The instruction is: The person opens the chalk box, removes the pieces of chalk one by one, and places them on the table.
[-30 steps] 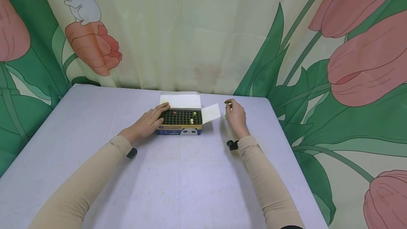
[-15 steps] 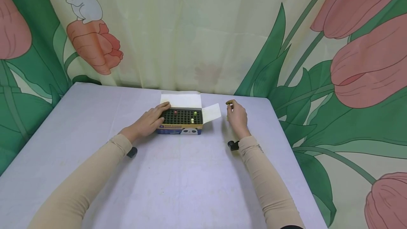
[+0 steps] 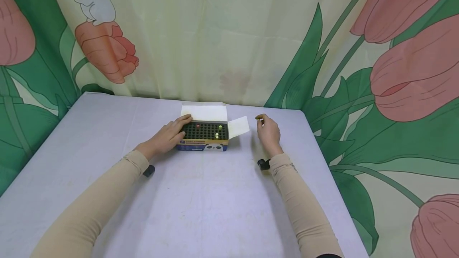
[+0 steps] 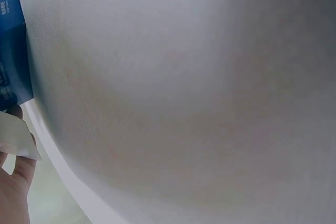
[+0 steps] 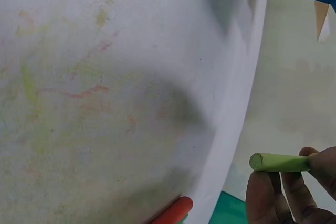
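Observation:
Near the back of the table, an opened blue-and-yellow box [image 3: 195, 146] with a panda face on its front holds a black grid of holes. A red chalk [image 3: 198, 126], a green chalk [image 3: 220, 128] and a pale chalk [image 3: 216, 135] stand in it. My left hand [image 3: 162, 137] grips the box's left end, beside a white flap [image 4: 16, 135] in the left wrist view. To the right of the box, clear of it, my right hand [image 3: 269, 132] pinches a light green chalk [image 5: 281, 162]. An orange-red stick [image 5: 176, 211] shows low in the right wrist view, mostly cut off.
The box's white lid [image 3: 204, 112] stands raised at its back, and a side flap [image 3: 238, 127] juts out to the right. A white cloth with chalk smudges covers the table [image 3: 215, 202]. Behind hangs a printed curtain [image 3: 201, 43].
My right hand has shifted very slightly right and down in the head view, and its chalk has turned so less of it shows there. The left hand keeps its place on the box.

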The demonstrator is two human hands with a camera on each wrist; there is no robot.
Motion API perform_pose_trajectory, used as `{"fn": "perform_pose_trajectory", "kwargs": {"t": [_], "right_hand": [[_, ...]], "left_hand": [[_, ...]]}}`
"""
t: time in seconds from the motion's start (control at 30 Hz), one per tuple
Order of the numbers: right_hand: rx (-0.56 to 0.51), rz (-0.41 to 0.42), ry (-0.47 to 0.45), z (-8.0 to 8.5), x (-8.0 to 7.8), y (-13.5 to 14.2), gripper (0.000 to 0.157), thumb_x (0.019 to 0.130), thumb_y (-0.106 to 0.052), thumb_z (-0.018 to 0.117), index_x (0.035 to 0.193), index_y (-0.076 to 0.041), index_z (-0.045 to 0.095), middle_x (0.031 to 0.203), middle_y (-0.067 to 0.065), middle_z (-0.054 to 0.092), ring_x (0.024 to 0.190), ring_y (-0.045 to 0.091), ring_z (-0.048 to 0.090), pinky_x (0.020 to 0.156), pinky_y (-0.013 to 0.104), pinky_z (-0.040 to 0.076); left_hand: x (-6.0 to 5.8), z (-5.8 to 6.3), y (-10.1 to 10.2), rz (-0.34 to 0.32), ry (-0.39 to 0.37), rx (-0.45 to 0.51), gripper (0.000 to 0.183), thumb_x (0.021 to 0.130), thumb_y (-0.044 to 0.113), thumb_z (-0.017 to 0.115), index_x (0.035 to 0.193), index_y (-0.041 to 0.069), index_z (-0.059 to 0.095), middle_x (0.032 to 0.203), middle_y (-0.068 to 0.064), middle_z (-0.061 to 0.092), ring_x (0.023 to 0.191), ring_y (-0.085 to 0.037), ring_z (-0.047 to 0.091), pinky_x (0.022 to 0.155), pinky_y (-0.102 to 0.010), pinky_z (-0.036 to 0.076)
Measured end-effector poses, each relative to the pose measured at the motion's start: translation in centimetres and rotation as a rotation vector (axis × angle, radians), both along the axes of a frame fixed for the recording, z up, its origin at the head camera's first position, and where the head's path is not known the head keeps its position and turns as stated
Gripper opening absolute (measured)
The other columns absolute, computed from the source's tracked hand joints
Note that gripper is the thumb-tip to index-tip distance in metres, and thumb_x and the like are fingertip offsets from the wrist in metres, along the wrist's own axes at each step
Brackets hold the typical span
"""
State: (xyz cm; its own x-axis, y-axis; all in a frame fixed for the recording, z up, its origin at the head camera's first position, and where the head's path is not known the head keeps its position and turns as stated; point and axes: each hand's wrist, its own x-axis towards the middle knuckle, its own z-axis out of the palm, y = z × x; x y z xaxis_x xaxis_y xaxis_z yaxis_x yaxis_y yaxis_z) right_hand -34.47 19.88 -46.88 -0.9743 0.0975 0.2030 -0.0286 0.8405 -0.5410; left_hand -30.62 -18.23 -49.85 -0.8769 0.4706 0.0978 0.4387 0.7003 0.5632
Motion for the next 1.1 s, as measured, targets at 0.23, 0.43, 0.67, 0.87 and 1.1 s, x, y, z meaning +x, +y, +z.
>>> {"fn": "perform_pose_trajectory", "kwargs": {"t": [0.23,0.43,0.67,0.87,1.1], "right_hand": [[-0.006,0.000,-0.020,-0.2,0.0,0.3,0.028,0.108,-0.021,0.050,0.126,-0.013,0.070,0.113,0.012,0.073,0.078,0.027,0.065,0.061,0.036,0.049],[-0.014,0.006,-0.044,-0.2,0.1,0.6,0.027,0.108,-0.022,0.051,0.125,-0.013,0.071,0.115,0.012,0.072,0.082,0.026,0.064,0.064,0.036,0.049],[-0.015,0.001,-0.071,-0.4,0.4,1.3,0.026,0.109,-0.023,0.053,0.126,-0.016,0.072,0.119,0.011,0.072,0.088,0.029,0.066,0.067,0.039,0.050],[-0.017,-0.005,-0.070,-0.5,0.6,1.9,0.026,0.108,-0.022,0.053,0.123,-0.014,0.073,0.120,0.013,0.072,0.093,0.031,0.066,0.070,0.041,0.051],[-0.014,-0.019,-0.080,-0.8,0.8,2.4,0.027,0.107,-0.021,0.052,0.119,-0.015,0.075,0.118,0.010,0.073,0.089,0.028,0.066,0.068,0.037,0.049]], "left_hand": [[0.1,0.0,-0.1,0.001,0.001,-0.001,0.059,0.112,0.028,0.033,0.167,0.015,0.018,0.175,-0.003,0.013,0.155,-0.038,0.024,0.119,-0.065,0.023],[0.1,0.0,-0.2,0.000,0.006,0.002,0.059,0.112,0.028,0.033,0.167,0.015,0.018,0.175,-0.004,0.012,0.155,-0.040,0.024,0.118,-0.066,0.022],[0.1,0.0,0.0,0.004,-0.007,-0.005,0.059,0.112,0.028,0.033,0.168,0.017,0.017,0.175,-0.002,0.012,0.155,-0.038,0.025,0.119,-0.064,0.023],[0.1,0.0,0.1,0.012,-0.008,-0.009,0.059,0.112,0.027,0.033,0.167,0.016,0.018,0.175,-0.002,0.012,0.154,-0.039,0.025,0.119,-0.065,0.023],[0.2,0.2,0.1,0.010,-0.011,-0.009,0.059,0.112,0.027,0.032,0.167,0.015,0.018,0.175,-0.003,0.011,0.154,-0.040,0.025,0.119,-0.066,0.022]]}}
